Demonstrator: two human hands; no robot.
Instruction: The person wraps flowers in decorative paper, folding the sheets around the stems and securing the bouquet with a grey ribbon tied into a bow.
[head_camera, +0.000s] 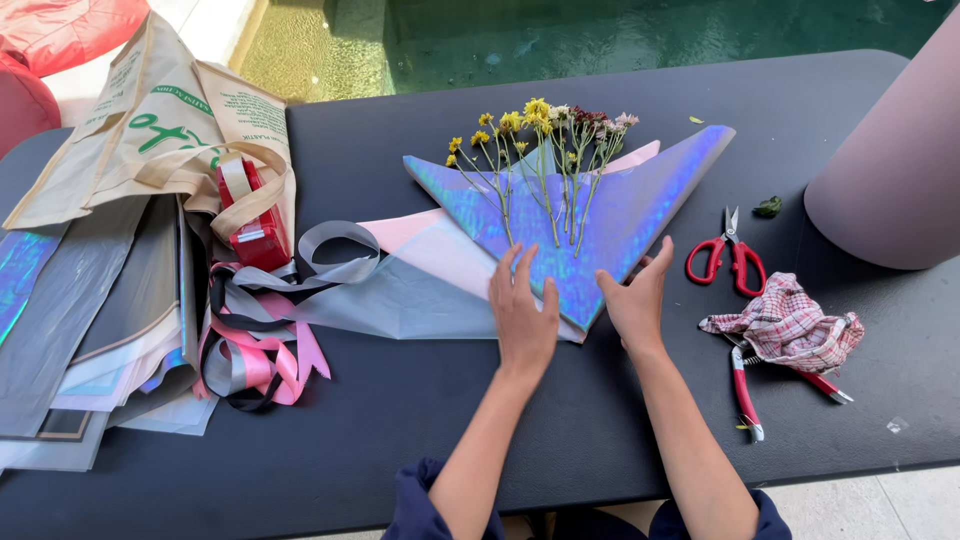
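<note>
- Head view, far to the left of the hands: a paper bag (160, 130), a stack of wrapping sheets (90, 320) and a red tape dispenser (255, 225) lie on the dark table (400, 440).
- Nearer the left hand: loose grey and pink ribbons (260, 340) sit uncut and untied, beside a pale pink sheet (420, 270) that runs under the wrap.
- Left hand (523, 310) lies flat, fingers spread, pressing the lower point of the iridescent wrapping sheet (620, 215); it grips nothing.
- Just ahead of both hands: the dried flower stems (545, 165) rest on the sheet, heads away from the person, stems pointing toward the hands.
- Right hand (637, 295) is open too, fingers laid on the sheet's right lower edge, touching but not clasping it.
- Judging progress: flowers are placed and the sheet seems folded to a point, yet it is not wrapped around the stems, and no ribbon is tied.
- To the right of the right hand: red scissors (728, 262), a crumpled checked cloth (790, 330), red-handled pruners (745, 395) and a large pinkish paper roll (895, 170).
</note>
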